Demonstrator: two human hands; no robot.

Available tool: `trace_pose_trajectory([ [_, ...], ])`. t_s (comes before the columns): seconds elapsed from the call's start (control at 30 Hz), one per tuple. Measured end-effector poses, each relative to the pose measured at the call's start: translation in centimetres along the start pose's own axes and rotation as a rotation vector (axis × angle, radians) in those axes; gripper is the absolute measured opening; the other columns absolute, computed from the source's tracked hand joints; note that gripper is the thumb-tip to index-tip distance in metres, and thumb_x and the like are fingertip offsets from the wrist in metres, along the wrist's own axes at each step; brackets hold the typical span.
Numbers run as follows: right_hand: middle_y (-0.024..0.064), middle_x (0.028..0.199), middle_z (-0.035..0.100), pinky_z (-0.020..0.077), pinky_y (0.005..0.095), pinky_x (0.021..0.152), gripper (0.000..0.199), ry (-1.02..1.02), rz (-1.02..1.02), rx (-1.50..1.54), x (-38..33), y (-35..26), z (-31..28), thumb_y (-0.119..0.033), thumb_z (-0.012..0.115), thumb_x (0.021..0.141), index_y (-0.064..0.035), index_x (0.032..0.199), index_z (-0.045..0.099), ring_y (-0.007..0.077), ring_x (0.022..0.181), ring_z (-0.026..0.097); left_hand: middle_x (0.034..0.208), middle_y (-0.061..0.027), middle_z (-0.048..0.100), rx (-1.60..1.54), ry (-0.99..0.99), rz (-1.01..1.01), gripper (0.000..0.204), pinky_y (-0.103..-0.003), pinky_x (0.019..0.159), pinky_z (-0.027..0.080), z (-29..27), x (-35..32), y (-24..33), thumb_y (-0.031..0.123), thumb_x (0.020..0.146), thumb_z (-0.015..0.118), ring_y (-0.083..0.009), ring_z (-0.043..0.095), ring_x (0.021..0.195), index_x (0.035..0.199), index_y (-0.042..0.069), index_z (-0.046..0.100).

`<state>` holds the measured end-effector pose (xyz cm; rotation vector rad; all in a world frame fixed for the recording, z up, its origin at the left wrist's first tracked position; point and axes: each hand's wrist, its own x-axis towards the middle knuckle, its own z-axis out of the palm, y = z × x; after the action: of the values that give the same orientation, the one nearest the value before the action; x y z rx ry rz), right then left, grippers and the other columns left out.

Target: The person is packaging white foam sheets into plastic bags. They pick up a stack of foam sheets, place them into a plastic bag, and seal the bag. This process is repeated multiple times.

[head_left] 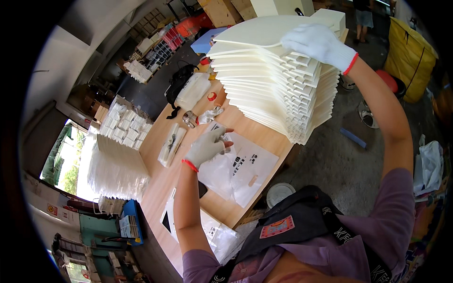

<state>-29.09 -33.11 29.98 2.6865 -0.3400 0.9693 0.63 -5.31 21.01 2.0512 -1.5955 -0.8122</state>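
White-gloved right hand point(317, 43): closed over the top of a tall stack of cream folded cartons point(278, 80), fingers curled round the edge of the uppermost sheet, which bows upward away from the pile.
Stack: directly under that grip, fanned slightly, standing on the far end of the wooden table point(165, 181).
Left hand point(206, 147): also in a white glove with a red cuff, fingers loosely spread; it hovers just above a clear plastic bag point(238, 172); whether it pinches anything I cannot tell.
Bag: flat on the table, below and just beyond the left fingers, with dark print.
Beside the left hand: another flat plastic packet point(171, 144); beyond it, a spare pair of gloves point(209, 115).
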Motion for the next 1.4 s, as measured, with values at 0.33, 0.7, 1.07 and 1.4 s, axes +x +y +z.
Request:
trace_pose_trajectory([
  [0.33,0.0044,0.087,0.062,0.0483,0.0341,0.065,0.023,0.219,-0.439,-0.053,0.9,-12.1,-3.0,-0.029,0.058,0.077,-0.0148,0.094,0.064,0.0228,0.075,0.060,0.110,-0.0155,0.064,-1.405,-0.061,0.176,0.039,-0.033,0.077,0.053,1.2,4.1,11.5,0.023,0.092,0.048,-0.0233,0.064,0.085,0.121,-0.003,0.051],
  [0.7,0.0075,0.141,0.043,0.0287,0.0274,0.108,0.047,0.087,0.431,1.301,-5.3,-7.9,1.3,-0.016,0.047,0.095,-0.0004,0.139,0.040,0.0155,0.130,0.038,0.095,-0.0127,0.067,-0.925,0.039,0.009,0.027,-0.029,0.076,0.052,-4.7,-3.3,5.6,0.014,0.090,0.055,-0.0172,0.065,0.087,0.108,-0.006,0.060],
  [1.07,0.0122,0.111,0.062,0.0465,0.0297,0.081,0.038,-0.025,0.575,1.171,-11.2,-25.0,12.6,-0.024,0.063,0.089,0.0021,0.115,0.059,0.0125,0.095,0.058,0.146,-0.0318,0.019,0.313,0.593,0.290,0.087,-0.053,0.109,0.023,16.0,-8.4,4.9,0.030,0.068,0.075,-0.0465,0.021,0.137,0.137,-0.004,0.034],
  [1.4,0.0125,0.083,0.069,0.0507,0.0305,0.066,0.037,-0.464,0.461,1.209,-12.4,-23.0,10.1,-0.032,0.064,0.086,0.0002,0.104,0.064,0.0192,0.074,0.067,0.092,-0.0083,0.061,-0.381,0.719,-0.106,0.056,-0.033,0.083,0.049,9.2,-15.6,-11.2,-0.001,0.078,0.065,-0.0199,0.059,0.090,0.130,-0.002,0.044],
])
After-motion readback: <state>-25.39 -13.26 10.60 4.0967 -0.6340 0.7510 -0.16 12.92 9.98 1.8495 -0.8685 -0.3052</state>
